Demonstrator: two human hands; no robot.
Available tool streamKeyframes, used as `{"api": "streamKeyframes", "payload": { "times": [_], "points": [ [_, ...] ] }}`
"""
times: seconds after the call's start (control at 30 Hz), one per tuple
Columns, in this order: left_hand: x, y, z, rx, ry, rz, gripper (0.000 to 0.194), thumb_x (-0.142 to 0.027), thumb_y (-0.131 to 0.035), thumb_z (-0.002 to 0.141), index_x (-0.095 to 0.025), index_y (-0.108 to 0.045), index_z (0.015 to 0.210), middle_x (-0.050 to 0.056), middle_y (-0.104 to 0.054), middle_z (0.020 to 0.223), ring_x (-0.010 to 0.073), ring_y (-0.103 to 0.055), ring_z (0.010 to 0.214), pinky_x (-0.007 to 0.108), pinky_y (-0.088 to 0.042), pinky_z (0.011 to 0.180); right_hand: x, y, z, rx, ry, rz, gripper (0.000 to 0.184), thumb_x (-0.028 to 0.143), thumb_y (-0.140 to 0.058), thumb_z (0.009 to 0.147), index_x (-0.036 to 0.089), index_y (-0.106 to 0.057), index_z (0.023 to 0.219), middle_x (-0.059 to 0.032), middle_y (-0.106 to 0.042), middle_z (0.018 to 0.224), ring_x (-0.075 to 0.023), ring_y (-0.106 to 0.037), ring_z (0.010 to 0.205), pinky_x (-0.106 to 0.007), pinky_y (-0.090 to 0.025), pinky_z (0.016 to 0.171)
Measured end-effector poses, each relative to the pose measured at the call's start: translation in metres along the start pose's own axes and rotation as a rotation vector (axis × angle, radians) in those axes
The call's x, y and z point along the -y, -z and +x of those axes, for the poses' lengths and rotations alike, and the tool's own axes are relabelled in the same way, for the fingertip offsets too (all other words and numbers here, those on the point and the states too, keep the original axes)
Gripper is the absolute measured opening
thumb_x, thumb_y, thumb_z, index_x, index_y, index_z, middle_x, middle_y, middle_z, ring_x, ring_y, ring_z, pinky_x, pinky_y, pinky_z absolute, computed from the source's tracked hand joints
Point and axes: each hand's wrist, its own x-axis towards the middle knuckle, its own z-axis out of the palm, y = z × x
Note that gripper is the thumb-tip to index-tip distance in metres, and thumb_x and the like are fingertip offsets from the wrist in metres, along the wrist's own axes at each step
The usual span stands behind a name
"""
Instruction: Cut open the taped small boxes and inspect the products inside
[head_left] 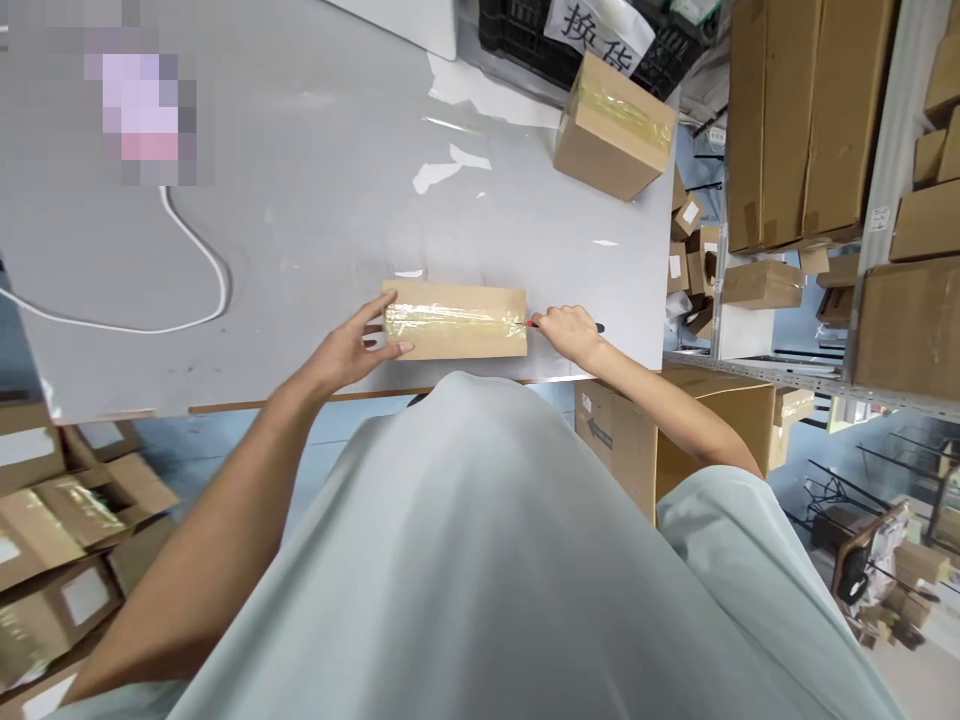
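Working at lg. grey table [315,210]. Noting bigger carton [611,150] at far R corner, untouched. Locating long taped box [457,346] at near edge of table, lying flat, long sides approx. parallel w/ edge. Finding clear tape [450,318] run lengthwise along top. Holding L end of box w/ L hand [356,343], spanned btwn thumb & fingertips, palm off. Gripping slim red/black tool [600,327] in R hand [568,332], fingers closed round it, tip at R end of box. Reading step as slitting tape along seam, prob. w/ blade; can't tell how deep, nor if contact made. Judging next move: needs steady L hold, shallow straight stroke along seam, L fingers clear of line. Watch for slip or box sliding.
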Motion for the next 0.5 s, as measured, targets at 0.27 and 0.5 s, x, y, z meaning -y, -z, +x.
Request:
{"api": "streamKeyframes", "payload": {
  "times": [0.27, 0.5],
  "points": [
    [0.008, 0.0, 0.003, -0.015, 0.028, 0.022, 0.124, -0.071, -0.092, 0.083, -0.028, -0.038, 0.186, 0.015, -0.038, 0.193, 0.0376, -0.066, 0.151, 0.053, -0.059, 0.126, -0.029, -0.017, 0.004, -0.047, 0.052, 0.075, 0.043, 0.022, -0.045, 0.123, 0.021, -0.077, 0.152, -0.0217, -0.083, 0.141, -0.0331, -0.081, 0.127, -0.041, -0.057, 0.101],
    [0.0, 0.004, 0.001, -0.035, 0.061, -0.011, 0.143, -0.096, -0.092, 0.069, -0.029, -0.041, 0.185, 0.013, -0.059, 0.179, 0.0406, -0.07, 0.144, 0.061, -0.062, 0.125, -0.076, -0.069, -0.005, -0.323, -0.096, 0.603, 0.033, 0.039, -0.06, 0.122, 0.022, -0.083, 0.138, -0.0116, -0.089, 0.126, -0.0268, -0.081, 0.112, -0.033, -0.058, 0.096]
  ]
}}
